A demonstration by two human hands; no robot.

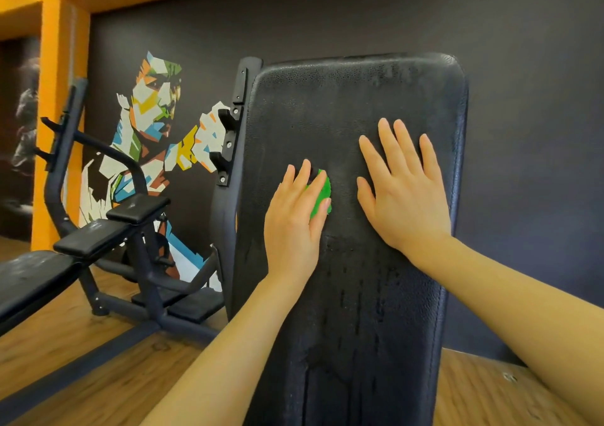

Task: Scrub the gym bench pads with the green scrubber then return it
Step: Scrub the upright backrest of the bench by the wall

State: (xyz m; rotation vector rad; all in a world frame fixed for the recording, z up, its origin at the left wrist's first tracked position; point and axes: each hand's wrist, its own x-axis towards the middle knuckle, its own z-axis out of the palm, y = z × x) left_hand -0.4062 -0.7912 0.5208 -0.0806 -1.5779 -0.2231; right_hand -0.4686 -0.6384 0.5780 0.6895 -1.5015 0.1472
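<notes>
The left hand presses the green scrubber flat against the upright back pad of the gym bench, about halfway up and a little left of the middle; its fingers lie nearly straight over the scrubber and spread across it, so the scrubber is pinned under them and the palm rather than pinched, which looks like the natural way to bear down on a flat, steep surface and rub without the scrubber sliding out. Only a strip of green shows between and past the fingers. The right hand lies just beside it on the same pad, fingers apart and straight, palm flat against the black cover and holding nothing; it seems placed there to brace the pad and steady the person against the push of the scrubbing hand. Below both hands the pad shows wet streaks and drips running down, and its upper part looks damp in patches, so the scrubbing of this pad appears well under way, though I cannot tell how much of it has been covered. To the left stands another bench with its own black pads on a dark frame, well apart from the hands on a wooden floor, in front of a dark wall with a painted mural; those pads likely remain to be done before the scrubber is put back, and where it belongs is not in view
</notes>
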